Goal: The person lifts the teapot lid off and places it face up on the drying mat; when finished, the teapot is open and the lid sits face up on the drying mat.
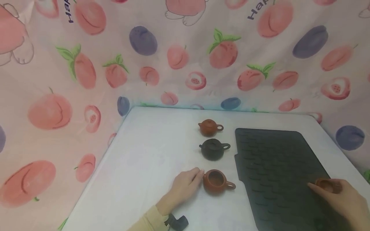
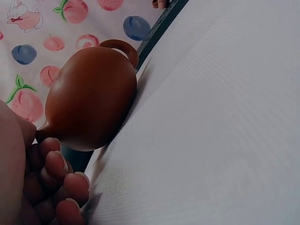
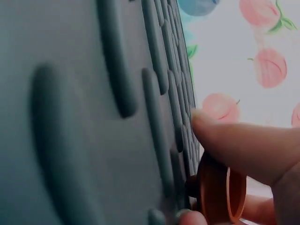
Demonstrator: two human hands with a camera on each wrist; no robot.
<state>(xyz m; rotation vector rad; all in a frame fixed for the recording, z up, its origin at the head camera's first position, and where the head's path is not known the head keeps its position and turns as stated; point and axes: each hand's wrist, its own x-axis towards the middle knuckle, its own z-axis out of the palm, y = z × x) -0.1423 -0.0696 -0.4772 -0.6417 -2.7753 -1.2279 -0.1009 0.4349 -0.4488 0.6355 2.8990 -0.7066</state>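
So, closest thing to the lens, at least from the right wrist, is the dark ridged tray (image 1: 277,166), and it's also the biggest thing in play. It runs under the right fingers and well over to the right of the left ones.

The lidless brown teapot (image 1: 215,189) is the pot being handled: it sits upright just right of the left hand (image 1: 186,186), spout tip at the fingers, handle pointing away from them toward the tray. Thumb and forefinger look to be pinching that spout, other fingers curled in close together.

Further out past the left fingertips there's a dark teapot (image 1: 213,150), then a smaller brown teapot (image 1: 208,127) beyond it. Both look lidded, and neither is touched.

Smallest is the little brown lid (image 1: 326,185), pinched between thumb and fingers of the right hand (image 1: 344,195) at the tray's right side. Hollow side up, knob toward the ridges. Can't tell if it's actually touching down.

My read on the step: lid off, pot steadied, lid being dealt with over the tray. Whether that's placing or picking up, no idea. If placing, it calls for lowering it level and easing the pinch gently, since a knob-down lid could roll. If lifting, I'd want a firm grip and a flip before it meets the pot's mouth.
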